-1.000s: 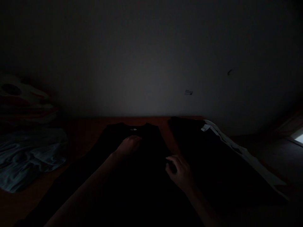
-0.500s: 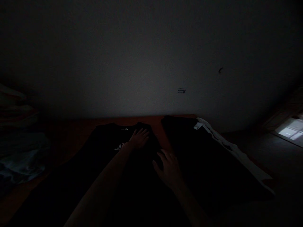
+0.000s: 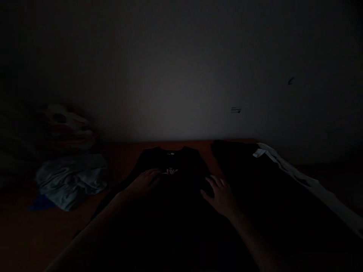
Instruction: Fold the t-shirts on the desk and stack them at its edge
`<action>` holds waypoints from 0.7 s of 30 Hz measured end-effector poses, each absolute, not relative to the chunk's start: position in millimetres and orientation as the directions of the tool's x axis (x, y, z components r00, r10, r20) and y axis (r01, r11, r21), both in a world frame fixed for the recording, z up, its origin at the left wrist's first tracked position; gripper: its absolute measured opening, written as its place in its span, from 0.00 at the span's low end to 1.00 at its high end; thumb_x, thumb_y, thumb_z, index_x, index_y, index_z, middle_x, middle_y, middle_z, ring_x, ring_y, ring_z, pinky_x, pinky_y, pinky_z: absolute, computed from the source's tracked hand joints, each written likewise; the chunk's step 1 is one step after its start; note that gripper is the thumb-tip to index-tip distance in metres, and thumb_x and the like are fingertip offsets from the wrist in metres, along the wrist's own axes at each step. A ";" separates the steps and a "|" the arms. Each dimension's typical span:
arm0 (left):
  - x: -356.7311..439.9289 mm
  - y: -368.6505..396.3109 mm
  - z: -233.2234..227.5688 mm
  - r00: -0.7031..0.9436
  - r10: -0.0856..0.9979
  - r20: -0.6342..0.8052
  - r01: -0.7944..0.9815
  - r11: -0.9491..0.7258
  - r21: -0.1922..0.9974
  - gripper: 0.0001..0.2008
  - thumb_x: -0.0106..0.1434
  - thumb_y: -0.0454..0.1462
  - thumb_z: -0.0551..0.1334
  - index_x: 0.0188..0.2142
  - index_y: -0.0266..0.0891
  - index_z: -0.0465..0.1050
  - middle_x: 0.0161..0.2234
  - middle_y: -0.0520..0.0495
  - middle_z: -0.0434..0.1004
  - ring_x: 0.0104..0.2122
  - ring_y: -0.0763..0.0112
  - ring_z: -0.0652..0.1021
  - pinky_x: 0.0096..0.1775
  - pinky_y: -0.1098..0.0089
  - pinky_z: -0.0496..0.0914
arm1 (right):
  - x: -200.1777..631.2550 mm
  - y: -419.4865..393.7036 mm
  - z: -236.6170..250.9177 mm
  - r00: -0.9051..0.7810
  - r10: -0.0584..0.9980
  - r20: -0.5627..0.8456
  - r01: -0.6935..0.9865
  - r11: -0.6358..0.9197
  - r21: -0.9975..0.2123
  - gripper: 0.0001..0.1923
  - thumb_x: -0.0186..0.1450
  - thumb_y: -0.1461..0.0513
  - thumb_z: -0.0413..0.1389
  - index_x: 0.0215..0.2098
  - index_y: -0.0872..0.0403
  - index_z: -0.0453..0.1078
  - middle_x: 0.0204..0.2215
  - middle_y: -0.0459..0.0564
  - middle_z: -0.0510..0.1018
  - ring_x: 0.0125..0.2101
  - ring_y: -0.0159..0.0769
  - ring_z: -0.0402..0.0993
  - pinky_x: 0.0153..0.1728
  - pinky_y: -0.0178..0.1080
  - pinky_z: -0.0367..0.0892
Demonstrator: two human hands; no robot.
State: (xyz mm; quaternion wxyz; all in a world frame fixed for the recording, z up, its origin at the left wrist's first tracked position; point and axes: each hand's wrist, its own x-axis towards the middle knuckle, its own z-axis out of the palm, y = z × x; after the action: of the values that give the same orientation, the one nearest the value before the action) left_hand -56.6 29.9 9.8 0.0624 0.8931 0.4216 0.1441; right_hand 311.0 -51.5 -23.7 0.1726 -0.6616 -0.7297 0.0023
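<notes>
Two hands lie flat with fingers spread and released on the black shirt (image 3: 176, 166), which is laid out neck-away on the reddish table (image 3: 119, 158): the left hand (image 3: 143, 183) beside a small pale print on the chest, the right hand (image 3: 222, 196) near the shirt's right edge. Smoothing goes best, I judge, with palms kept flat and pressure even, working outward so the cloth does not bunch. Counted: one black shirt under the hands, one dark garment (image 3: 244, 166) with a white one (image 3: 286, 166) alongside at right, one grey-blue crumpled heap (image 3: 70, 179) and one dim pale pile (image 3: 66, 128) at left.
</notes>
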 end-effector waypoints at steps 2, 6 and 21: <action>-111.2 -2.4 18.3 0.556 0.813 0.171 0.758 -0.581 0.295 0.21 0.74 0.47 0.50 0.59 0.43 0.71 0.60 0.42 0.74 0.59 0.60 0.75 0.61 0.57 0.69 | 316.7 -53.2 -19.7 -0.107 0.969 0.222 0.944 0.170 -0.284 0.34 0.68 0.44 0.51 0.63 0.57 0.68 0.65 0.63 0.67 0.64 0.56 0.63 0.63 0.59 0.58; -193.9 -77.1 31.5 0.540 0.839 0.060 0.788 -0.530 0.313 0.29 0.64 0.53 0.63 0.62 0.49 0.70 0.66 0.43 0.68 0.64 0.52 0.70 0.62 0.54 0.68 | 343.5 -81.9 -1.4 -0.230 0.964 0.133 0.832 0.266 -0.487 0.35 0.67 0.42 0.52 0.65 0.53 0.66 0.66 0.59 0.67 0.64 0.49 0.65 0.65 0.53 0.60; -249.6 -148.1 26.4 0.198 0.976 -0.095 0.888 -0.137 0.439 0.18 0.57 0.53 0.64 0.42 0.51 0.83 0.48 0.46 0.84 0.44 0.55 0.82 0.47 0.64 0.77 | 390.6 -157.1 21.1 -0.292 0.952 0.088 0.863 0.303 -0.405 0.18 0.67 0.56 0.52 0.49 0.39 0.80 0.48 0.47 0.84 0.46 0.43 0.82 0.50 0.42 0.78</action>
State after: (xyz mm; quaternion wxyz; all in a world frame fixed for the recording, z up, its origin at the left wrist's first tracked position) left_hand -249.6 -148.1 26.4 0.2044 0.7465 0.6241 0.1072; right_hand 390.6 -157.1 21.1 0.1583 -0.5733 -0.7914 0.1413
